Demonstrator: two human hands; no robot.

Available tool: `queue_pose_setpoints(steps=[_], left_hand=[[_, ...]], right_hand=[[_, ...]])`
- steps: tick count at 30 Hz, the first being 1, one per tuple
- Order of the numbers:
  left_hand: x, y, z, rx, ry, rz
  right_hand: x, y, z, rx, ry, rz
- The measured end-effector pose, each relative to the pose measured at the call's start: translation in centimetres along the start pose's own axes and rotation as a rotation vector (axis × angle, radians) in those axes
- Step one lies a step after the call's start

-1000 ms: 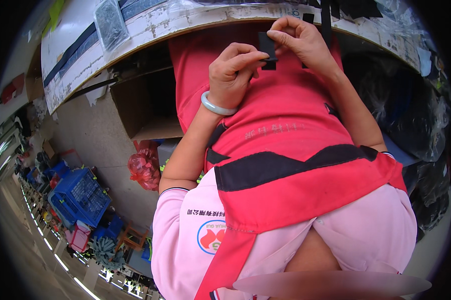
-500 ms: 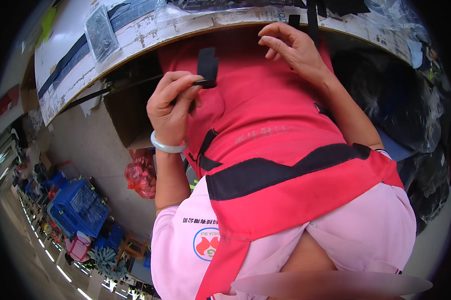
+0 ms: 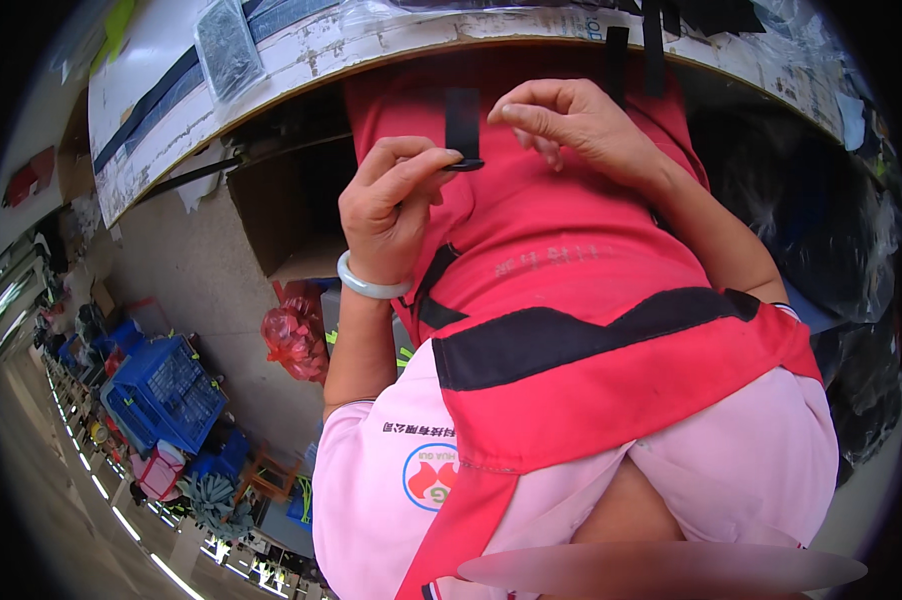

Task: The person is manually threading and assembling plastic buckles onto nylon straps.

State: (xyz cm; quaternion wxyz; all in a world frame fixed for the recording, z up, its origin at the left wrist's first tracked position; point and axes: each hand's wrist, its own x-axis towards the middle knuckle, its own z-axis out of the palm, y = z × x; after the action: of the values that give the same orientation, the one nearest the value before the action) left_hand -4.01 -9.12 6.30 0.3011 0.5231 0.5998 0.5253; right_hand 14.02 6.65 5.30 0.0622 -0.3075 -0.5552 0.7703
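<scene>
Between the thumb and forefinger of my left hand (image 3: pixel 396 205) is a black strap (image 3: pixel 462 118) with a flat, dark piece (image 3: pixel 466 165) at its near end. The strap stretches away from the fingertips over the red apron (image 3: pixel 561 210). Just right of the strap, my right hand (image 3: pixel 581 125) is raised, its thumb and forefinger tips together and the other fingers bent. I cannot make out anything in that pinch. A pale bangle (image 3: pixel 371 289) circles my left wrist.
A worn white worktable (image 3: pixel 371 52) curves across the far side, with a clear plastic-wrapped pack (image 3: pixel 229 50) on it. Black straps (image 3: pixel 654 50) hang over its edge. Dark plastic bags (image 3: pixel 831 200) stand at right. A red bag (image 3: pixel 296 335) and blue crate (image 3: pixel 171 390) lie left.
My left hand has moved right with the black strap. The right hand has come lower and nearer to it, and its thumb and forefinger are closer together. The whole view has shifted slightly.
</scene>
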Motion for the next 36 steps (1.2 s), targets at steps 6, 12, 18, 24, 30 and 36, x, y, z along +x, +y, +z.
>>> queue_pose_setpoints(steps=[6, 12, 18, 24, 30, 36], left_hand=[[0.5, 0.2, 1.4, 0.018, -0.062, 0.044], [0.6, 0.1, 1.4, 0.059, -0.083, 0.052], [-0.6, -0.2, -1.4, 0.017, -0.035, -0.174], [-4.6, -3.4, -10.8, 0.019, 0.516, -0.54], [-3.3, -9.0, -9.2, -0.972, 0.545, -0.598], [2.3, -6.0, 2.7, -0.919, 0.073, -0.639]], right_hand=[[-0.1, -1.0, 0.9, -0.038, -0.017, -0.072], [0.3, -0.1, 0.6, -0.048, 0.016, -0.102], [-0.3, 0.5, -0.6, -0.259, 0.127, -0.216], [-4.6, 0.4, -9.9, -0.87, 0.557, -0.557], [-4.6, 1.3, -11.8, -1.173, 0.752, -0.53], [-0.9, 1.0, -10.2, -1.282, 0.796, -0.578]])
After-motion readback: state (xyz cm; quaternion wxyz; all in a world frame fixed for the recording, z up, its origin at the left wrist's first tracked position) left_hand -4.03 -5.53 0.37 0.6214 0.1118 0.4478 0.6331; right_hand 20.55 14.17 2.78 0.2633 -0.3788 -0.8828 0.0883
